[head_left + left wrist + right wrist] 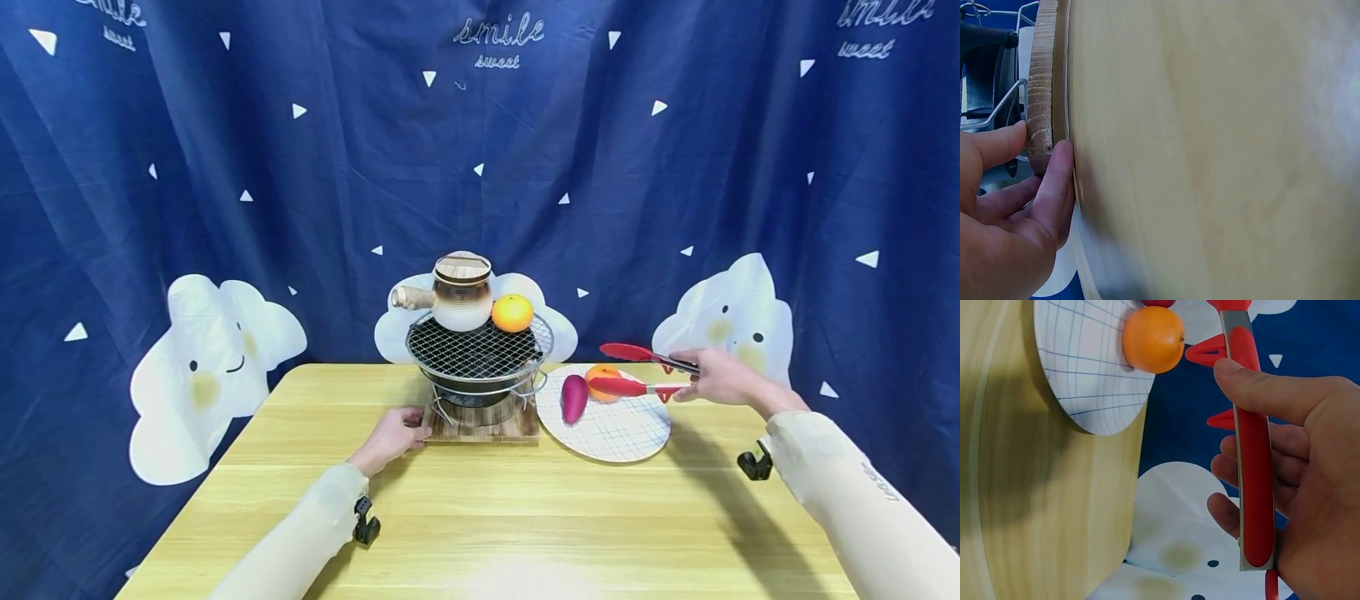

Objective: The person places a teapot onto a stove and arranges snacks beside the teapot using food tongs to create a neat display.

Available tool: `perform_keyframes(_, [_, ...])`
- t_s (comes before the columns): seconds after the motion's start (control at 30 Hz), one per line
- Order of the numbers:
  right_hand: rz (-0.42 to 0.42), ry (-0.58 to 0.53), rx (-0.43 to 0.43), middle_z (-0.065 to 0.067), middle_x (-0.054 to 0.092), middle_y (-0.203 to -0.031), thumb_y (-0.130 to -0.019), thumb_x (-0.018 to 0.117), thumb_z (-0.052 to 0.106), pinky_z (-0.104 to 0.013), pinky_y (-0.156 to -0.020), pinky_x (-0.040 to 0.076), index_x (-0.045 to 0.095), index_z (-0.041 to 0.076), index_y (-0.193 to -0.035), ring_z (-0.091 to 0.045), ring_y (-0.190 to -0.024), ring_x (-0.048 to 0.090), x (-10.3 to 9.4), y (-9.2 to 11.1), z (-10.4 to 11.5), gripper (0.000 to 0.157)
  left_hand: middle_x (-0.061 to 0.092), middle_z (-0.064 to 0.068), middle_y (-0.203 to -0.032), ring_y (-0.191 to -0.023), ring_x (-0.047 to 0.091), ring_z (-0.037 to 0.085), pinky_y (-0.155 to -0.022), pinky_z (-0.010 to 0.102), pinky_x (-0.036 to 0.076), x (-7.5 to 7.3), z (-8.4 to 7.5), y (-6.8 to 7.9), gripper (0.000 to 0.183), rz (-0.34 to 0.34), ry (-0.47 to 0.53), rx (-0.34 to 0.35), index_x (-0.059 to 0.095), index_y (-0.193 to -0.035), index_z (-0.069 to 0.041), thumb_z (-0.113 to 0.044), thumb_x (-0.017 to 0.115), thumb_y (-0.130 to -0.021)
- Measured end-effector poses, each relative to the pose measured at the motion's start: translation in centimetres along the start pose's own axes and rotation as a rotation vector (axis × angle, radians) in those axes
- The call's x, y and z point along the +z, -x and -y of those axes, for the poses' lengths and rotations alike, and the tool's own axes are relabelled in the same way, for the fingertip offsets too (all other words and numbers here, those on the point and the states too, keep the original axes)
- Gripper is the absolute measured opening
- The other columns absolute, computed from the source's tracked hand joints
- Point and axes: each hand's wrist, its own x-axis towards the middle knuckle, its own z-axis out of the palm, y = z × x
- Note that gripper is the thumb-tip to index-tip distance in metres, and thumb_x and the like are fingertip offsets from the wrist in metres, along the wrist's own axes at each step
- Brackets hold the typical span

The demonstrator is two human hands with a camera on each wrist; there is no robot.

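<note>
In the head view my right hand (716, 379) holds red-tipped tongs (1254, 456) by their handles, the two arms spread apart. The red tips reach over an orange (602, 372) on the right-hand plate, one tip overlapping it in this view. Beside that orange lies a purple sweet potato (574, 400) on the white, blue-lined plate (622, 440). My left hand (392, 435) pinches the front left corner of a wooden board (1041, 94), thumb above and fingers below. On this board stands a small round grill (472, 387) with a wire mesh top.
A side-handled pot (462, 310) with a wooden lid stands on the mesh, a second orange (513, 313) to its right. The wooden table (480, 517) ends just behind the grill and plate. A blue curtain (480, 200) with clouds hangs behind it.
</note>
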Motion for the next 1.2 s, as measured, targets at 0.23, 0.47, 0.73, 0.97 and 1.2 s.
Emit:
perform_keyframes(0.23, [0.011, 0.001, 0.005, -0.029, 0.066, -0.121, -0.075, 0.088, 0.027, -0.046, -0.081, 0.055, 0.052, -0.015, -0.136, -0.019, -0.080, 0.061, 0.5, 0.0, -0.3, 0.082, 0.061, 0.030, -0.127, -0.093, 0.072, 0.032, -0.083, 0.037, 0.063, 0.1, 0.1, -0.2, 0.051, -0.010, -0.001, -0.011, 0.049, -0.139, 0.013, 0.000, 0.065, -0.092])
perform_keyframes(0.47, [0.016, -0.003, 0.015, -0.033, 0.063, -0.125, -0.076, 0.088, 0.025, -0.051, -0.084, 0.055, 0.051, -0.016, -0.136, -0.021, -0.081, 0.062, 1.0, 0.0, -0.6, 0.081, 0.064, 0.026, -0.123, -0.092, 0.072, 0.029, -0.082, 0.037, 0.063, 0.1, 0.3, -0.2, 0.050, -0.021, -0.001, -0.014, 0.051, -0.139, 0.012, 0.001, 0.065, -0.092])
perform_keyframes(0.73, [0.023, 0.008, 0.030, -0.036, 0.061, -0.126, -0.075, 0.088, 0.025, -0.055, -0.086, 0.055, 0.050, -0.018, -0.135, -0.021, -0.081, 0.064, 1.5, -0.1, -1.3, 0.083, 0.062, 0.028, -0.125, -0.092, 0.072, 0.031, -0.083, 0.038, 0.063, 0.0, 0.2, 0.0, 0.050, -0.013, -0.007, -0.022, 0.050, -0.140, 0.012, 0.000, 0.064, -0.093])
perform_keyframes(0.97, [0.017, 0.016, 0.044, -0.031, 0.067, -0.118, -0.075, 0.088, 0.025, -0.049, -0.083, 0.054, 0.050, -0.018, -0.135, -0.020, -0.077, 0.058, 2.0, -0.2, -1.9, 0.083, 0.060, 0.031, -0.128, -0.092, 0.073, 0.034, -0.083, 0.038, 0.063, -0.1, 0.0, 0.0, 0.052, -0.011, -0.026, -0.019, 0.048, -0.141, 0.012, -0.001, 0.065, -0.093])
perform_keyframes(1.2, [0.018, 0.022, 0.056, -0.035, 0.064, -0.121, -0.074, 0.089, 0.030, -0.062, -0.095, 0.050, 0.051, -0.018, -0.134, -0.036, -0.097, 0.064, 2.4, -0.4, -2.3, 0.086, 0.059, 0.032, -0.128, -0.094, 0.072, 0.036, -0.084, 0.040, 0.063, -0.1, -0.2, 0.3, 0.053, -0.005, -0.021, -0.016, 0.047, -0.141, 0.014, -0.001, 0.065, -0.093])
